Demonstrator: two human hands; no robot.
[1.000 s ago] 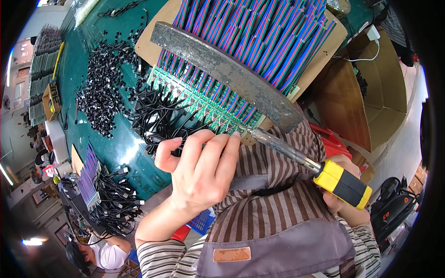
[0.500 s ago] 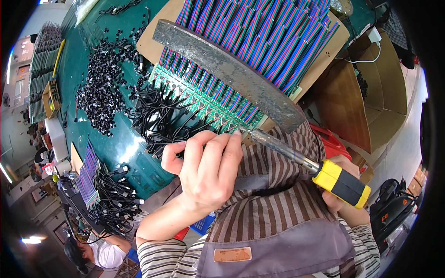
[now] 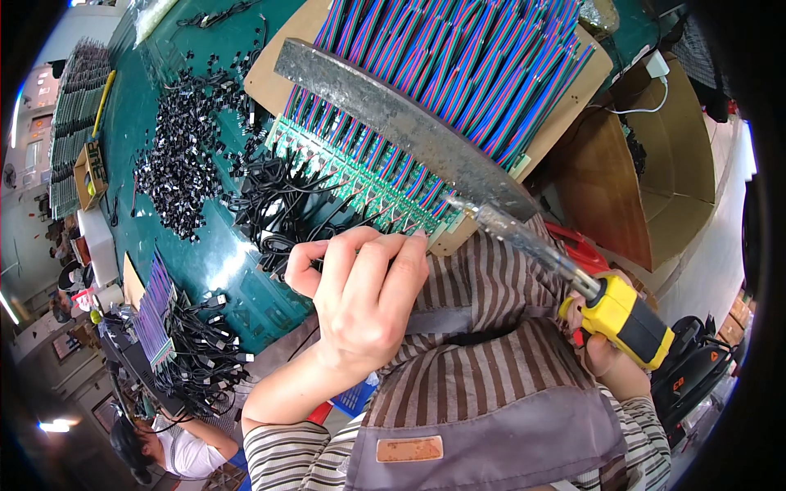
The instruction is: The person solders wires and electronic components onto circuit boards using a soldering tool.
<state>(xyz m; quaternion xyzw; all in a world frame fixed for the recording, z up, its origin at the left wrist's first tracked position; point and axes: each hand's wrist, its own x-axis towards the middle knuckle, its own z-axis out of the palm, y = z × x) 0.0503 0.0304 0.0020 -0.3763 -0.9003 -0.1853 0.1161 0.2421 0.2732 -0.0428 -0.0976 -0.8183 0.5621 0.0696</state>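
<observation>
My left hand (image 3: 360, 303) is curled over the near table edge, thumb and forefinger pinched on a thin black cable (image 3: 278, 213) from the tangle beside it. My right hand (image 3: 610, 364) grips the yellow handle of a soldering iron (image 3: 626, 319), whose metal shaft reaches up and left to the row of green circuit strips (image 3: 352, 172). Striped ribbon wires (image 3: 458, 74) lie on a cardboard sheet (image 3: 270, 74), and a long grey metal bar (image 3: 393, 123) lies across them.
A heap of small black connectors (image 3: 176, 164) covers the green table (image 3: 237, 286). More black cables and ribbon bundles (image 3: 188, 352) lie at lower left near another person (image 3: 164, 446). An open cardboard box (image 3: 655, 188) stands on the right, with a black and orange tool (image 3: 696, 368) below it.
My left hand has shifted slightly toward the right and its fingers have closed tighter. The soldering iron and the metal bar have hardly moved.
</observation>
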